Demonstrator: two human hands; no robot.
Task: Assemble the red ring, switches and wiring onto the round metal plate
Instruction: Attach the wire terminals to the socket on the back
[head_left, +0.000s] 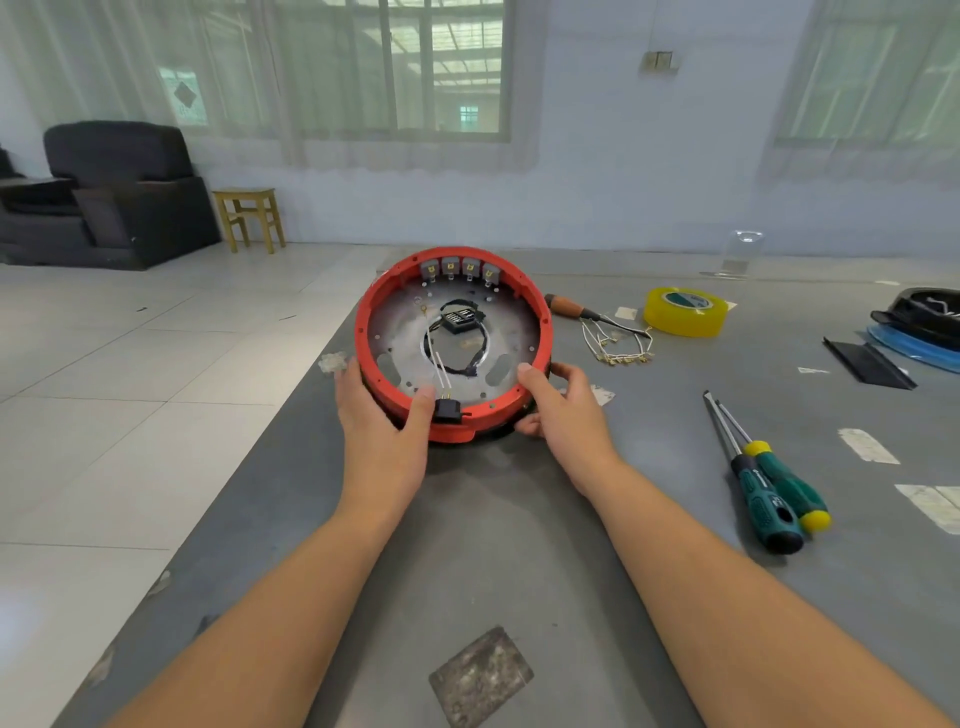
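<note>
Red ring (453, 343) sat on metal plate (410, 338), four switches (460, 268) fitted; loose wiring (621, 345) lay on worktop (519, 519), likely unfitted. Left hand (382, 415), right hand (561, 402): fingers curled, gripping ring rim.

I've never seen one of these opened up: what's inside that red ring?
Inside the red ring sits the round metal plate, with four grey switches along the far edge, a black wire loop and white wires. Whatever lies under the plate is hidden.

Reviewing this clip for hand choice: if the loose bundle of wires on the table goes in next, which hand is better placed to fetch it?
Probably the right hand: the wire bundle lies on its side, just beyond it, while the left hand holds the red ring from the opposite side.
</note>
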